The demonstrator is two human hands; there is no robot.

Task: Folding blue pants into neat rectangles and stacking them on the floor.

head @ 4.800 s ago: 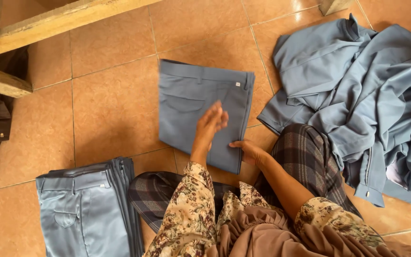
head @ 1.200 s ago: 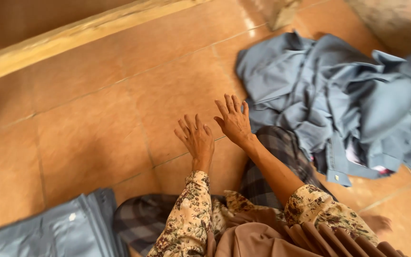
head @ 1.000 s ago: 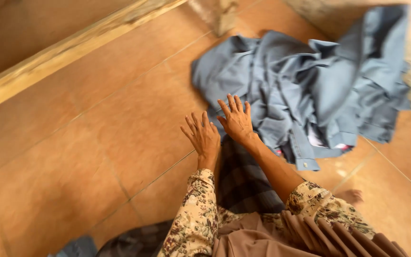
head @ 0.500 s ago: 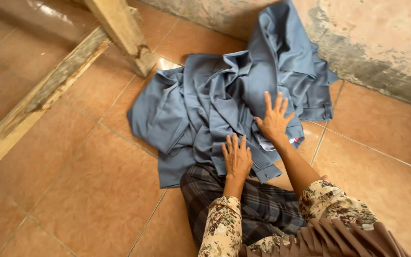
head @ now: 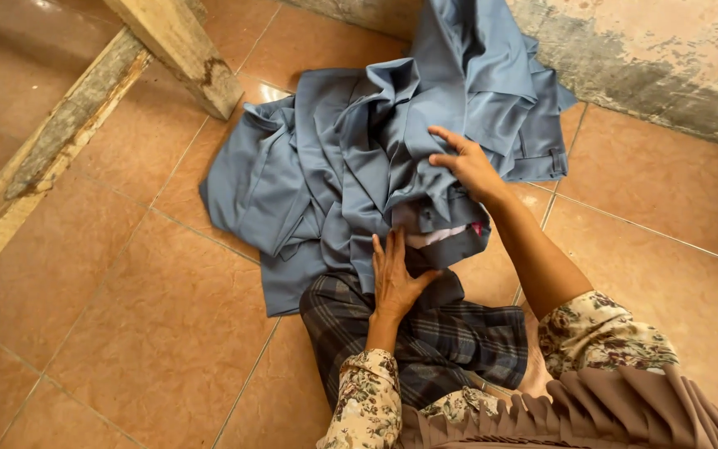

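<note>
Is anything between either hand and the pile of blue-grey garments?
Nothing visible. The right hand already grasps a fold on the pile, and the left hand lies flat at its near edge.

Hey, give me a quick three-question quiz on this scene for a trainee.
1. True or false: the right hand rests on the pile of blue-grey garments.
2. Which hand lies flat at the near edge of the pile, above the plaid cloth?
3. Multiple choice: the floor is A) carpet, B) orange-brown tiles, C) grass.

Key: 1 true; 2 the left hand; 3 B.
</note>
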